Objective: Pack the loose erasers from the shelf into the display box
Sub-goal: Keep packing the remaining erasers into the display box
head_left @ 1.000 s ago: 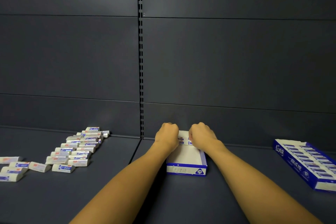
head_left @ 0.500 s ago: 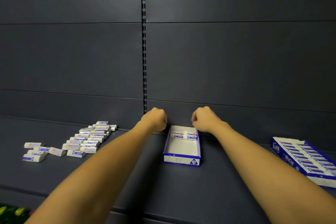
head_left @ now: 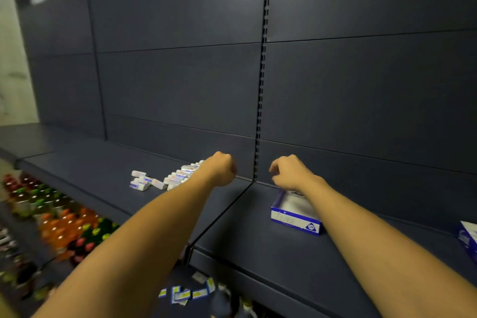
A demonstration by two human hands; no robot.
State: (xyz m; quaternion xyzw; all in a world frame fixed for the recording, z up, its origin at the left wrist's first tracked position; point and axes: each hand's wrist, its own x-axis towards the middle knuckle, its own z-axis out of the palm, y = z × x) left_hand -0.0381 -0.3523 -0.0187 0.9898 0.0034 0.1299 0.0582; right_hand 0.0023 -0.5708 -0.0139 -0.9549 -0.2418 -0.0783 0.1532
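The blue and white display box (head_left: 294, 217) sits on the dark shelf right of the upright seam, and the erasers at its far end are hidden by my right arm. My right hand (head_left: 289, 173) hovers over the back of the box with its fingers loosely curled, and holds nothing. My left hand (head_left: 222, 168) is left of the seam in a curled fist, and I see nothing in it. It hangs just right of the pile of loose white erasers (head_left: 165, 178), partly covering the pile's far end.
A second blue box (head_left: 468, 240) pokes in at the right edge of the shelf (head_left: 232, 227). The dark back panel (head_left: 335, 100) rises right behind both hands. Below at left stand rows of coloured bottles (head_left: 59, 222). Small packets (head_left: 185, 292) lie on the lower shelf.
Both hands lifted off the box's far end and spread apart, with my left hand moving left toward the eraser pile. My view swung left and down, showing the lower shelves.
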